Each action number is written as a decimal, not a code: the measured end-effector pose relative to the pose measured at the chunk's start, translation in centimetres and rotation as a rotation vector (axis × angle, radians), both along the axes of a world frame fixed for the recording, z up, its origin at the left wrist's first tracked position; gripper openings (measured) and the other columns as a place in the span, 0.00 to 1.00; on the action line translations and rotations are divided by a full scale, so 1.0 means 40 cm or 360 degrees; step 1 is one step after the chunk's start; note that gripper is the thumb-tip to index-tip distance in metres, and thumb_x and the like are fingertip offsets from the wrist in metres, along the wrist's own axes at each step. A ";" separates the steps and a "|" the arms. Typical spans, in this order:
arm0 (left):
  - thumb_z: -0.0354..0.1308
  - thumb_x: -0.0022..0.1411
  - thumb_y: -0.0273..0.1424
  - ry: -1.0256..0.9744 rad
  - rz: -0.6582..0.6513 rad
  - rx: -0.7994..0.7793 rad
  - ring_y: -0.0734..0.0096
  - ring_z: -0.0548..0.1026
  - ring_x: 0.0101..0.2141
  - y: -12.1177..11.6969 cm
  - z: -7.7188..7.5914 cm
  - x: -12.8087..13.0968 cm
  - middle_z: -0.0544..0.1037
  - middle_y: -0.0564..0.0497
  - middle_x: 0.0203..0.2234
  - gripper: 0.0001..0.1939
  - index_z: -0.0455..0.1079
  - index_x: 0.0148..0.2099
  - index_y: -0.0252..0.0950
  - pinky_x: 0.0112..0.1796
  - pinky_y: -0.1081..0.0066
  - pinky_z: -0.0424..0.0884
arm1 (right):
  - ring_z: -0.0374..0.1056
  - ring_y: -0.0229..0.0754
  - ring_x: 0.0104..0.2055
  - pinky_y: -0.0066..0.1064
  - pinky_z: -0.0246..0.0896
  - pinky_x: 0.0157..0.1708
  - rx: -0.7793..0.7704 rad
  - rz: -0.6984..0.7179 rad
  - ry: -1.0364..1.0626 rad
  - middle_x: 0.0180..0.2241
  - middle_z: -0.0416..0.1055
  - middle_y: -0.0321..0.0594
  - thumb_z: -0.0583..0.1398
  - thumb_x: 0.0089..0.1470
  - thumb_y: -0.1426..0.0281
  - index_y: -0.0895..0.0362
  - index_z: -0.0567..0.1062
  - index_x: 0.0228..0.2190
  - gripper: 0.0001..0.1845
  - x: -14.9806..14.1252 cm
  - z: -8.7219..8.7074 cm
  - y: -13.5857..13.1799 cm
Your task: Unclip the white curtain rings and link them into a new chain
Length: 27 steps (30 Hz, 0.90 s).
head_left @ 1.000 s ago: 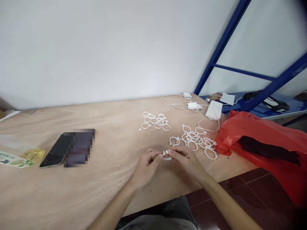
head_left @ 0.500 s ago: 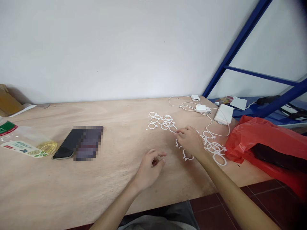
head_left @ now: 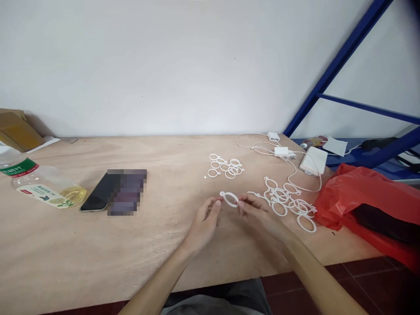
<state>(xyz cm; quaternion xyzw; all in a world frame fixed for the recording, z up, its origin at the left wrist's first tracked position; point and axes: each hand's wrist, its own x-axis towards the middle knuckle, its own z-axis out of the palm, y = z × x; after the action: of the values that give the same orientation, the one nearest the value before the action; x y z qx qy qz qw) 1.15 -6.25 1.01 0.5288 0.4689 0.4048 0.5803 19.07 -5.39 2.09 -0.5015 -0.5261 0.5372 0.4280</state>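
Observation:
A white plastic ring with a small tab is pinched between my two hands just above the wooden table. My left hand grips its left side and my right hand grips its right side, fingers closed on it. To the right lies a loose pile of white rings. A second, smaller group of white rings sits farther back on the table.
A phone and a lying plastic bottle are at the left. White chargers, cables and a white power bank sit at the back right. A red plastic bag hangs over the table's right edge by blue shelving.
My right hand went to the far group of rings, then came back toward me. Both hands now hold a fresh ring between them. The view has shifted left.

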 end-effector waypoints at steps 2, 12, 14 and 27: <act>0.48 0.63 0.48 -0.0101 -0.0093 0.0019 0.76 0.60 0.23 -0.002 0.010 -0.002 0.67 0.54 0.24 0.23 0.70 0.38 0.32 0.27 0.73 0.58 | 0.58 0.35 0.28 0.29 0.54 0.30 -0.0132 0.0063 0.0293 0.25 0.65 0.34 0.65 0.47 0.57 0.55 0.76 0.30 0.14 -0.023 0.005 -0.043; 0.56 0.60 0.46 -0.0003 -0.0435 0.0199 0.72 0.65 0.27 -0.014 0.062 -0.048 0.69 0.53 0.22 0.21 0.70 0.28 0.33 0.31 0.72 0.59 | 0.46 0.30 0.20 0.28 0.38 0.20 -0.0174 0.0383 0.0134 0.19 0.60 0.31 0.60 0.53 0.53 0.58 0.77 0.23 0.21 -0.048 0.042 -0.059; 0.58 0.57 0.46 -0.0044 -0.0469 0.0102 0.72 0.65 0.27 -0.015 0.067 -0.058 0.69 0.53 0.21 0.20 0.70 0.27 0.33 0.31 0.72 0.59 | 0.44 0.30 0.19 0.28 0.34 0.19 -0.0209 0.0452 0.0144 0.16 0.56 0.29 0.62 0.51 0.54 0.58 0.76 0.22 0.20 -0.055 0.055 -0.058; 0.64 0.55 0.36 -0.1256 -0.0324 -0.0642 0.72 0.69 0.29 -0.054 0.046 0.010 0.69 0.52 0.21 0.17 0.66 0.21 0.34 0.36 0.71 0.63 | 0.34 0.25 0.12 0.24 0.32 0.13 -0.0529 0.0201 0.1156 0.09 0.45 0.22 0.65 0.46 0.63 0.59 0.68 0.16 0.17 -0.105 0.006 -0.092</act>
<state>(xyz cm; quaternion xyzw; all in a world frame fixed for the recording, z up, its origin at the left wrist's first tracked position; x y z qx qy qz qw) 1.55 -8.43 2.83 0.2537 0.2270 0.4168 0.8428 14.87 -9.06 2.34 -0.3082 -0.2764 0.7825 0.4651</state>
